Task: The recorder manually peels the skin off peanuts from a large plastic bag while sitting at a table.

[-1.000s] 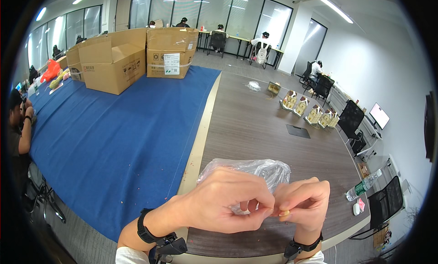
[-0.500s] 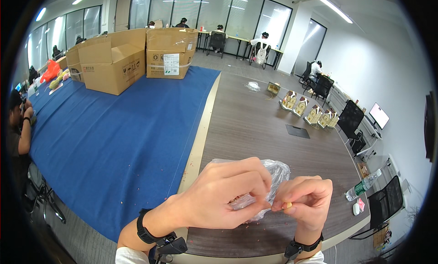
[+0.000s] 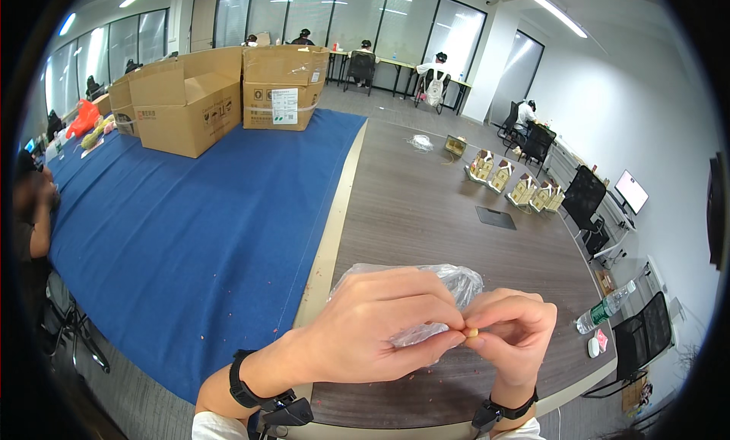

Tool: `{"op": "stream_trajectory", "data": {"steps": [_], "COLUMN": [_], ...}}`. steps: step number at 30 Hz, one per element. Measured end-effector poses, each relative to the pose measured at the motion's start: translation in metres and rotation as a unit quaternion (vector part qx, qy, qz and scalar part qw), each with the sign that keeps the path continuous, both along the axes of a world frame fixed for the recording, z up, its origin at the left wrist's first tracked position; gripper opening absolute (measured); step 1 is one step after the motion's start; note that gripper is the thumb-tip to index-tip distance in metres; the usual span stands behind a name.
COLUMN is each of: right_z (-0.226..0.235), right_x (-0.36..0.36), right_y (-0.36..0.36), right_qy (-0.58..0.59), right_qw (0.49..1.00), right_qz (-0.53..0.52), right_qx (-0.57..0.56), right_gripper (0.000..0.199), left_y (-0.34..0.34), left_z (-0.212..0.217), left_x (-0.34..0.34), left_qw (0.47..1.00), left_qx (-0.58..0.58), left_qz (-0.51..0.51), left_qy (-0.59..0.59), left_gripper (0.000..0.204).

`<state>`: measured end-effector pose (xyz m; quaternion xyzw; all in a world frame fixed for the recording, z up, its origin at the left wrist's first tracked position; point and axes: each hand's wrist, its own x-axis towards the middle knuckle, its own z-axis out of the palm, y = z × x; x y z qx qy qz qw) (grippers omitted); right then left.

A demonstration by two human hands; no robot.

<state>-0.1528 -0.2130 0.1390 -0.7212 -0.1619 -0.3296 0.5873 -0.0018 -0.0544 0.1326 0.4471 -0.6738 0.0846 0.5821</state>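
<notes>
A small pale-yellow peanut [image 3: 472,333] is pinched between the thumb and forefinger of my right hand [image 3: 511,332]. My left hand [image 3: 388,326] meets it from the other side, its thumb and forefinger closed at the peanut's edge. Both hands are held close together over the near part of the brown table. Behind my fingers lies a clear plastic bag [image 3: 460,282], crumpled; my left hand covers most of it, and its contents are hidden. Reddish flakes, like bits of peanut skin, are scattered on the tabletop around it.
A blue cloth [image 3: 205,235] spreads over the left table, with cardboard boxes [image 3: 190,113] at its far end. Several small model houses [image 3: 523,190] line the brown table's far right. A water bottle [image 3: 605,308] stands at the right edge. Another person [image 3: 34,212] sits at far left.
My left fingertips have moved right and come together with the right ones at the peanut. Less of the peanut shows now. The gap inside my left hand has narrowed.
</notes>
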Motion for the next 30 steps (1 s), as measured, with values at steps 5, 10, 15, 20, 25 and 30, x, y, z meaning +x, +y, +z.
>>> {"op": "stream_trajectory", "data": {"steps": [5, 10, 15, 20, 25, 30], "right_z": [0.004, 0.000, -0.002, -0.007, -0.003, -0.006], "right_x": [-0.001, 0.004, 0.006, 0.014, 0.008, 0.010], "right_y": [0.004, 0.006, 0.005, 0.009, 0.010, 0.008], "right_qy": [-0.040, -0.051, -0.091, -0.154, -0.183, -0.180], "right_qw": [0.986, 0.982, 0.977, 0.933, 0.903, 0.900], "right_qz": [-0.101, -0.124, -0.142, -0.222, -0.252, -0.259], "right_qx": [-0.127, -0.136, -0.130, -0.237, -0.297, -0.299], "right_gripper": [0.023, 0.021, 0.022, 0.021, 0.024, 0.025], "left_y": [-0.003, -0.002, 0.001, 0.003, 0.002, 0.004], "left_z": [-0.001, -0.003, -0.002, -0.004, -0.009, -0.007], "left_x": [-0.002, -0.001, -0.001, -0.001, -0.006, -0.008], "left_qw": [1.000, 0.999, 0.998, 0.995, 0.991, 0.985], "left_qx": [-0.014, -0.008, 0.033, 0.071, 0.090, 0.135], "left_qz": [0.013, 0.023, 0.007, -0.008, -0.034, -0.036], "left_qy": [0.006, 0.025, 0.048, 0.073, 0.094, 0.106], "left_gripper": [0.020, 0.018, 0.017, 0.018, 0.017, 0.017]}}
